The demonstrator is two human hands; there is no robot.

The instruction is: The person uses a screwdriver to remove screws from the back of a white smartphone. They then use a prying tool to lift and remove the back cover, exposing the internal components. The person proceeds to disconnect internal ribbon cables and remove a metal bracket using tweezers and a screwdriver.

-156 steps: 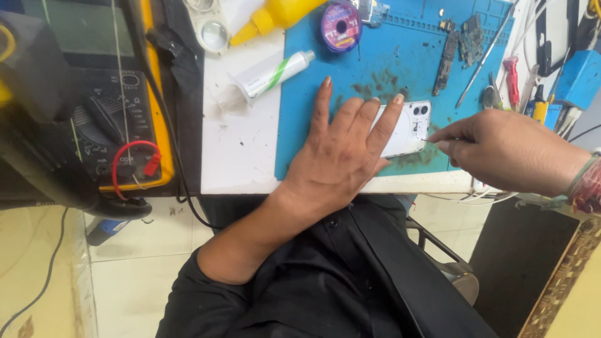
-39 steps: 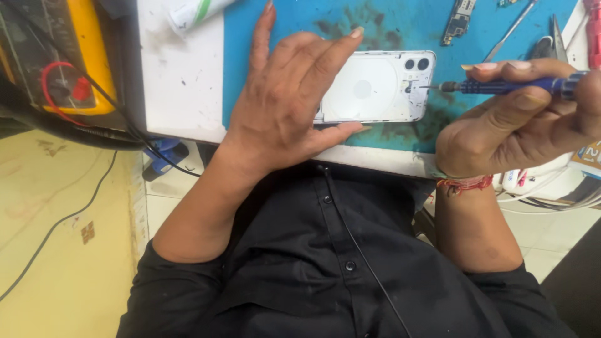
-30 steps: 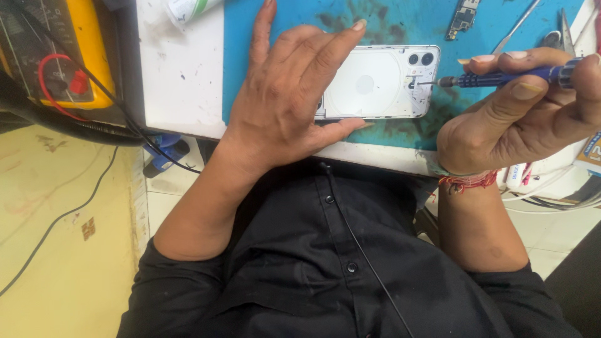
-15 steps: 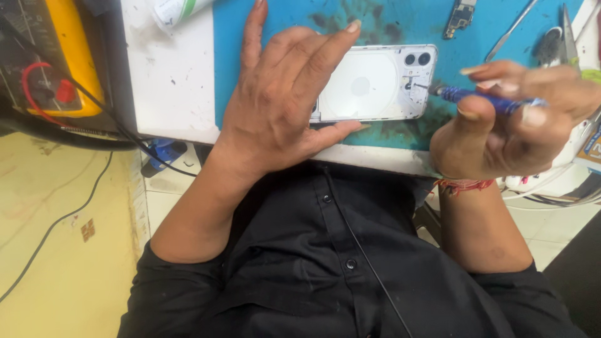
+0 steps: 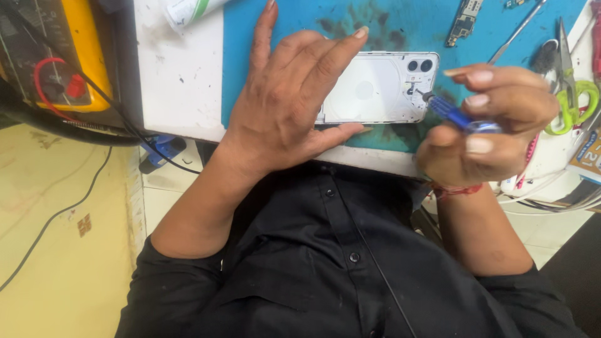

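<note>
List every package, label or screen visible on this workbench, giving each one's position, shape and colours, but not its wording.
White tube: top edge, left of the blue mat, rounded, white with a green stripe.
Printed card: far right edge, flat, blue, white and orange, partly cut off.
Yellow meter: top left, boxy yellow casing, dark face, red lead.

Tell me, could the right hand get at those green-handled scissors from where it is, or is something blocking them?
Probably yes. The scissors lie in the open on the bench just beyond the right hand, with nothing between them. But that hand is gripping a blue screwdriver set against the white phone, so it would need freeing first.
</note>
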